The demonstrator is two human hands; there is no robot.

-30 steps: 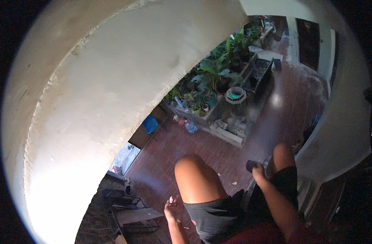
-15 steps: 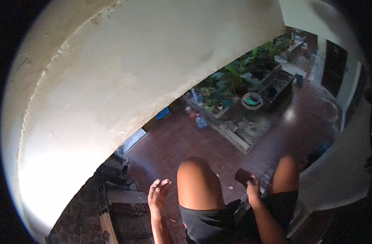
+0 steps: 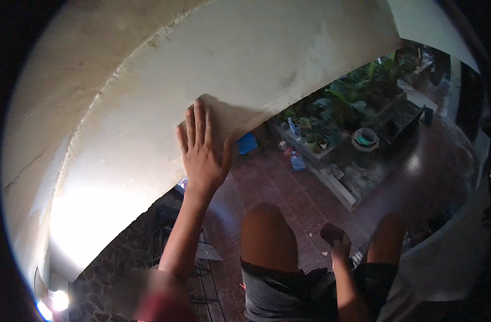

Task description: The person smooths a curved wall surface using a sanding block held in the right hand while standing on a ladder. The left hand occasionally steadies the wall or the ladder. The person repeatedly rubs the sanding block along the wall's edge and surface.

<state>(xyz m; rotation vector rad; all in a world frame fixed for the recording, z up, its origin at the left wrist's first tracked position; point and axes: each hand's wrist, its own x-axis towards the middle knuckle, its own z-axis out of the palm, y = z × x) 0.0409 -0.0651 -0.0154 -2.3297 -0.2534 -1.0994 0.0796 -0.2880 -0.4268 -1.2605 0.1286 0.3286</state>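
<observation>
My left hand (image 3: pixel 203 150) lies flat on the pale plastered surface (image 3: pixel 288 48) overhead, near its lower edge. Its fingers are stretched out and spread, holding nothing. Low between my knees, my right hand (image 3: pixel 340 251) grips a dark brown rectangular pad (image 3: pixel 331 234), which looks like sandpaper or a sanding block. The pad is apart from the plaster, and its underside is hidden.
Far below is a reddish tiled floor (image 3: pixel 272 182). A planter bed with potted plants (image 3: pixel 342 102) and an octagonal basin (image 3: pixel 365 139) stands beyond. A blue-tinted bottle (image 3: pixel 297 161) sits near its kerb. Lower left are a bright lamp (image 3: pixel 59 300) and a metal frame (image 3: pixel 205 287).
My left hand has risen from beside my knee onto the plaster. My right hand still holds the pad low. The view has shifted, so the scene sits further right.
</observation>
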